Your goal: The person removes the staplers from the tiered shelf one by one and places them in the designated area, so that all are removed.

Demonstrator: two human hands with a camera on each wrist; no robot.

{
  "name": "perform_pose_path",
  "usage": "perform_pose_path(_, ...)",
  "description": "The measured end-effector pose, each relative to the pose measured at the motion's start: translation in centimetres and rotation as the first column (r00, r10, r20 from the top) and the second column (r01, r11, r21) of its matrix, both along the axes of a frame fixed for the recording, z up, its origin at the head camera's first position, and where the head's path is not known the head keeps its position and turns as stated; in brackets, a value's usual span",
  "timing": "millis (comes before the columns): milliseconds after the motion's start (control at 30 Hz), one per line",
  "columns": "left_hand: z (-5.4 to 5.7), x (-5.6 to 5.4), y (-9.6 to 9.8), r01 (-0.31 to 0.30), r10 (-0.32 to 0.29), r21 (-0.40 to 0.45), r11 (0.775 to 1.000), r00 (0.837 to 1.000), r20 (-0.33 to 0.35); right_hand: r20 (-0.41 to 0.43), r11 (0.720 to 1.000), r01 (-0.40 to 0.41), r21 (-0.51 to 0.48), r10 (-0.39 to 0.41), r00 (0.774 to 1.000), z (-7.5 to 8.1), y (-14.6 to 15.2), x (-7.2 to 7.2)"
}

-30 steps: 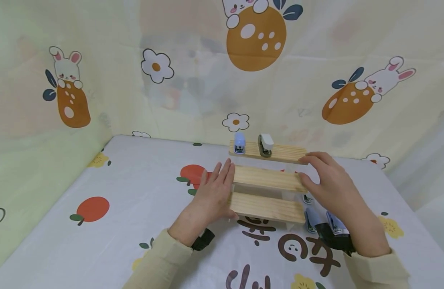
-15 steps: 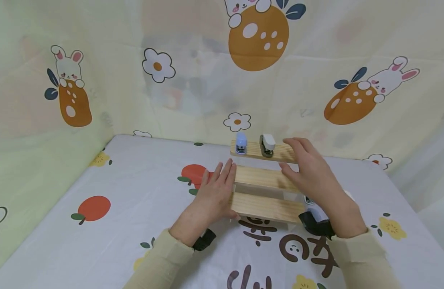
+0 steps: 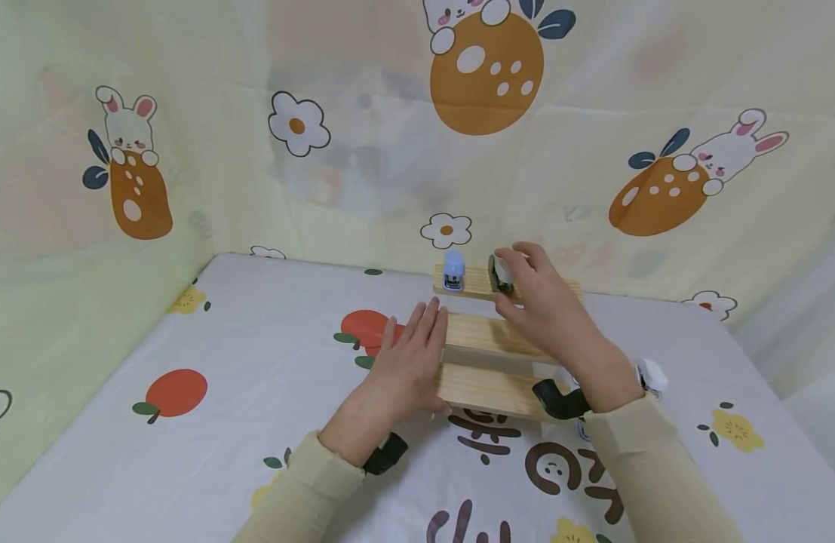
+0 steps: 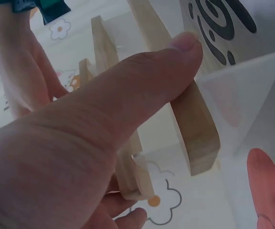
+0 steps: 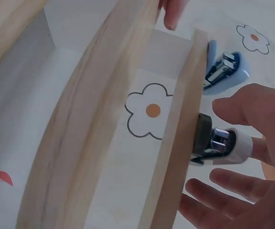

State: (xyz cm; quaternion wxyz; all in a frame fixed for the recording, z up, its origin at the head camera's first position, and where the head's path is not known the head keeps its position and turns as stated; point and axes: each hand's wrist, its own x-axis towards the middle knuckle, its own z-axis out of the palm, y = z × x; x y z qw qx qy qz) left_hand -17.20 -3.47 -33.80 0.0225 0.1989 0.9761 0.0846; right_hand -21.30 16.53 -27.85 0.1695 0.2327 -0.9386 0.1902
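A three-tier rack of pale wooden slats (image 3: 495, 386) on white supports stands on the table. My left hand (image 3: 406, 369) lies along its left end with straight fingers; in the left wrist view the thumb (image 4: 161, 67) rests over the end of a slat. On the back slat sit a small blue stapler (image 3: 453, 270) and a white and dark grey stapler (image 3: 500, 273). My right hand (image 3: 553, 309) is spread about the latter. In the right wrist view, a finger touches the white end of that stapler (image 5: 240, 145), while the thumb (image 5: 230, 105) stands apart from it.
Right of the rack, partly behind my right forearm, lie a white stapler (image 3: 651, 375) and a bit of a blue one (image 3: 583, 428). A printed cloth covers the table (image 3: 254, 407), and a patterned curtain (image 3: 363, 188) hangs close behind the rack.
My right hand has moved from the rack's right end leftward along the back slat to the white and grey stapler. My left hand stays at the rack's left end.
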Motion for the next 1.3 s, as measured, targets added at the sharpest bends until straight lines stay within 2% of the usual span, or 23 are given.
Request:
perform_pose_path(367,-0.3,0.1,0.5,0.022,-0.028,-0.074,0.997,0.997,-0.076,0.005,1.000,0.008,-0.024,-0.008,1.000,-0.5,-0.7,-0.9)
perform_pose_path(633,-0.2,0.2,0.9,0.025,-0.034,-0.097,0.995,0.995,-0.092,0.037,1.000,0.012,-0.021,-0.011,0.999,-0.5,-0.9,-1.2)
perform_pose_path(900,0.1,0.4,1.0,0.026,-0.039,-0.097,0.995,0.991,-0.125,-0.027,0.996,0.005,-0.086,-0.008,1.000,-1.2,-1.0,-1.3)
perform_pose_path(1300,-0.3,0.3,0.8,0.020,-0.031,-0.099,0.995,0.993,-0.112,-0.034,0.993,0.014,-0.114,-0.018,0.999,-1.6,-1.5,-1.5)
